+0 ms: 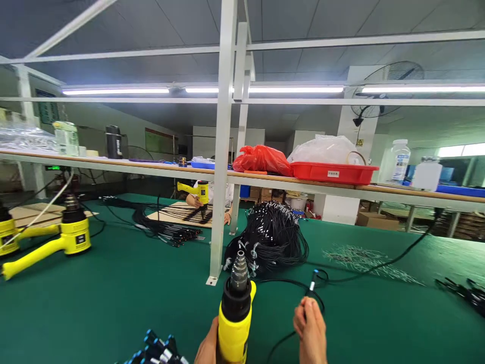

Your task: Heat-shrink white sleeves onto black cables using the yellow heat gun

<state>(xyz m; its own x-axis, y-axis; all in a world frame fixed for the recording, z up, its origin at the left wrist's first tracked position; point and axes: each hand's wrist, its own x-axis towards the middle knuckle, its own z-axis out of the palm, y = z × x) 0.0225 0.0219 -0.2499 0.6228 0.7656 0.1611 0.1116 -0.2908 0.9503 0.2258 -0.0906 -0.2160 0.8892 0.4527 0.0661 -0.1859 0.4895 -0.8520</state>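
Note:
My left hand grips a yellow heat gun at the bottom middle, its metal nozzle pointing up and away. My right hand pinches a thin black cable just right of the gun, the cable's connector end sticking up above my fingers. A big bundle of black cables lies on the green table behind the gun. More cable ends with blue tips lie at the bottom left of my left hand.
Two more yellow heat guns stand at the left. A white post rises mid-table under a shelf with a red tray and red bag. Across the table a person's hand holds another heat gun over cables.

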